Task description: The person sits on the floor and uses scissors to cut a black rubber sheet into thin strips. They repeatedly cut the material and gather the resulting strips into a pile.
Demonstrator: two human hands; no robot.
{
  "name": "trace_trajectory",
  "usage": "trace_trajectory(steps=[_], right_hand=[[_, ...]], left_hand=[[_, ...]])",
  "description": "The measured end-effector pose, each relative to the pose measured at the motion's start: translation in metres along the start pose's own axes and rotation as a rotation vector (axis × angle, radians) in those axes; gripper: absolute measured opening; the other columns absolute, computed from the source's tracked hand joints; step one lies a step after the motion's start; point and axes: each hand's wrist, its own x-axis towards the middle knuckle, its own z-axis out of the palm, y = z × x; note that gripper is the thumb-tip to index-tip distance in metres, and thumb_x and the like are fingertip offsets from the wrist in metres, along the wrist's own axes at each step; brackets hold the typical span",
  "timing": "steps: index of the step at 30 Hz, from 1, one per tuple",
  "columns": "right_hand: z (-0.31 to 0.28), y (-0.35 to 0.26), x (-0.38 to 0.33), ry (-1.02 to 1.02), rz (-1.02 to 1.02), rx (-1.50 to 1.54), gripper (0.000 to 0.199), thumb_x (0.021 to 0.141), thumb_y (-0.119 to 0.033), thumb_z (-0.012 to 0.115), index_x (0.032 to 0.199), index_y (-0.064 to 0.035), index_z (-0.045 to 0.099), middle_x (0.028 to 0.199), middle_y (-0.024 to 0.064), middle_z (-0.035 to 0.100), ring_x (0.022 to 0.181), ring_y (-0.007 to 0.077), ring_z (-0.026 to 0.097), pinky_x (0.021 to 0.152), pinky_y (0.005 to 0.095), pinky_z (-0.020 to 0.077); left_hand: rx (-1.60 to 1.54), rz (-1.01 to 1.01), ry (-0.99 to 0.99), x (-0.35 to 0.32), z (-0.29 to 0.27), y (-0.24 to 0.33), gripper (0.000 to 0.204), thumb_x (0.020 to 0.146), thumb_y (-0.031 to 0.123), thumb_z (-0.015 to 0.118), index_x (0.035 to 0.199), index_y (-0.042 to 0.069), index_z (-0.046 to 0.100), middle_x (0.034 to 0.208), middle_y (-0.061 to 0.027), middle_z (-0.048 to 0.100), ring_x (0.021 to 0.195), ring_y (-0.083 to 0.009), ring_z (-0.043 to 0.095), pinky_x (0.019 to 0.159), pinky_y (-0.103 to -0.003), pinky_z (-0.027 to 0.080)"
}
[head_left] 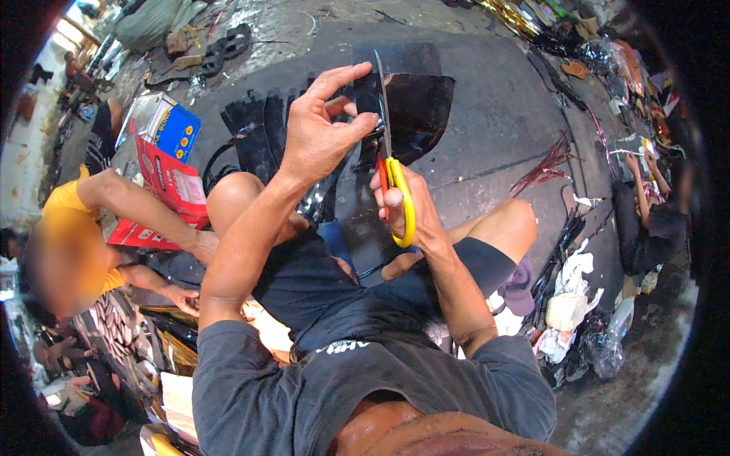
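Apparently partway through cutting, with black strips (255,125) at left, perhaps already cut. Seemingly pinches black sheet (422,99) in left hand (323,125), out beyond the knees; clamps right hand (424,201) round scissors (391,169); leaves much uncut. Sits on grey mat (494,114), red bag (171,182) leftward, scrap (566,311) rightward.

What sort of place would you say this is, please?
It looks like an informal workshop, perhaps one handling scrap: scissors in the right hand at black sheet material, mixed scraps heaped on the right, and a co-worker in yellow close by on the left.
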Motion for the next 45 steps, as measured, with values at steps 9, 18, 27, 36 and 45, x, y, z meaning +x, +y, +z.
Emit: trace_trajectory(steps=[9,18,27,36,45], right_hand=[[0.0,0.005,-0.001,0.092,-0.078,-0.094,0.084,0.074,-0.083,0.053,0.087,-0.0007,0.054,0.065,0.0056,0.051,0.061,0.0179,0.052,0.055,0.0349,0.0428],[0.0,0.005,0.001,0.14,-0.006,-0.1,0.093,0.067,-0.092,0.044,0.086,-0.0019,0.055,0.059,-0.0005,0.049,0.048,0.0092,0.051,0.044,0.0242,0.0419],[-0.057,-0.006,-0.014,0.209,-0.01,0.168,0.049,0.091,-0.05,0.058,0.084,-0.0016,0.057,0.059,0.0003,0.05,0.046,0.0108,0.052,0.043,0.0253,0.044],[-0.115,0.025,0.011,0.423,-0.045,0.108,0.08,0.089,-0.077,0.032,0.08,-0.0017,0.055,0.056,0.0024,0.049,0.045,0.012,0.051,0.042,0.0267,0.042],[-0.114,0.048,0.005,0.56,0.142,0.113,0.084,0.08,-0.087,0.031,0.076,-0.006,0.053,0.053,0.0005,0.046,0.043,0.0124,0.047,0.042,0.0261,0.0401]], left_hand=[[0.03,-0.002,-0.015,-0.003,0.005,-0.001,0.056,0.074,-0.007,0.072,0.128,0.005,0.061,0.125,-0.0037,0.055,0.095,-0.0074,0.056,0.075,-0.02,0.049],[0.054,0.022,-0.031,-0.009,0.009,-0.011,0.055,0.072,-0.007,0.07,0.125,0.004,0.063,0.121,-0.0053,0.057,0.084,-0.0062,0.059,0.066,-0.02,0.051],[1.503,-0.062,0.434,0.036,-0.124,-0.007,0.055,0.074,0.02,0.071,0.128,0.019,0.061,0.135,-0.021,0.051,0.115,-0.0386,0.057,0.096,-0.046,0.048],[1.393,-0.373,-0.437,0.054,-0.009,-0.095,0.054,0.067,0.027,0.078,0.117,0.011,0.064,0.113,-0.0189,0.064,0.11,-0.0336,0.061,0.089,-0.046,0.052],[1.291,-0.773,-0.623,-0.171,0.071,-0.297,0.058,0.069,0.033,0.082,0.117,0.007,0.062,0.125,-0.0168,0.058,0.12,-0.0359,0.055,0.096,-0.045,0.048]])
